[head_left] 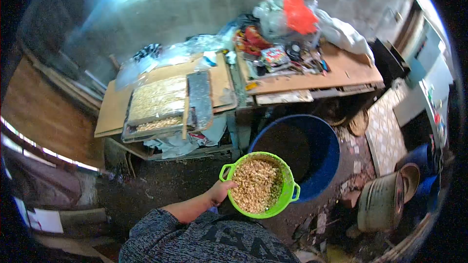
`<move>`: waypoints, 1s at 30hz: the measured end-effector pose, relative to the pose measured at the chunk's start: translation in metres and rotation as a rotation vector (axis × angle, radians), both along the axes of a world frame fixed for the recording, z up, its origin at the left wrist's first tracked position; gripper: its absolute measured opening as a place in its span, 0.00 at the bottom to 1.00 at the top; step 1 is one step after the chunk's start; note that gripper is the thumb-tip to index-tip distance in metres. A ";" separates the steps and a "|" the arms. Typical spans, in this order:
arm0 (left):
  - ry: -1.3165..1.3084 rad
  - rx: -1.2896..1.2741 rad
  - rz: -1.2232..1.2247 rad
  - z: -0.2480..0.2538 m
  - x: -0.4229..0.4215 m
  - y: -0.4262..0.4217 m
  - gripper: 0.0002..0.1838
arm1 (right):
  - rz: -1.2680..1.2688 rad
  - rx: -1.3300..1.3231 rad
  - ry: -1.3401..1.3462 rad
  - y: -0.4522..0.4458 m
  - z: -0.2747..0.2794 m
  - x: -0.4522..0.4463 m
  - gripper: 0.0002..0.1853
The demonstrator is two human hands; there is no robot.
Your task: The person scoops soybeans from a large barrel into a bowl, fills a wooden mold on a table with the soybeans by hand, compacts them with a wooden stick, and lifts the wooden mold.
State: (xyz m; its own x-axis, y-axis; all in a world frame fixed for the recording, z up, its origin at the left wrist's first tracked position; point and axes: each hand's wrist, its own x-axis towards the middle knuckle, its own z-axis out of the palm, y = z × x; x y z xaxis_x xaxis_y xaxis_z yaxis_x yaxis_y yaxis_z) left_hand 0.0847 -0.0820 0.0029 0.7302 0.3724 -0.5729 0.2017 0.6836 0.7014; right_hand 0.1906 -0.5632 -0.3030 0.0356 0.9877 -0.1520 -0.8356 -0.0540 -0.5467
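My left hand point(222, 193) is closed on the left side of a bright green two-handled basin point(285, 204), gripping it near the handle. Pale, bean-like pieces point(256, 185) fill much of the basin, which I hold in front of my body. Just beyond it stands a large blue drum point(319, 185), open at the top, with a dark inside; the basin overlaps its near rim in view. My right hand does not show.
A low table at left carries a tray of pale, plastic-covered slabs point(160, 98) on cardboard. Another table point(302, 84) holds plastic bags point(300, 14) and clutter. Rubble and a large worn metal pot point(380, 204) lie on the floor at right.
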 end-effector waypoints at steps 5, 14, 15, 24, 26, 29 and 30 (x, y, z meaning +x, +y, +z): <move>-0.002 0.046 0.142 0.039 -0.049 0.018 0.22 | 0.157 -1.102 -0.659 0.110 0.046 0.006 0.29; -0.168 -0.008 0.380 0.032 -0.225 0.088 0.25 | 0.401 -1.056 -0.762 0.186 0.070 -0.075 0.29; -0.123 -0.015 0.398 0.014 -0.247 0.094 0.26 | 0.398 -1.034 -0.759 0.192 0.066 -0.080 0.29; -0.021 -0.200 0.620 -0.008 -0.363 0.140 0.27 | 0.025 -0.534 -0.939 0.464 0.286 -0.150 0.49; -0.068 -0.228 0.632 -0.001 -0.365 0.147 0.28 | 0.144 -0.271 -1.109 0.500 0.319 -0.159 0.62; -0.100 -0.323 0.766 0.010 -0.366 0.146 0.27 | 0.137 -0.002 -1.034 0.542 0.338 -0.161 0.72; -0.085 -0.316 0.773 0.016 -0.366 0.147 0.27 | 0.141 0.002 -1.017 0.553 0.335 -0.159 0.72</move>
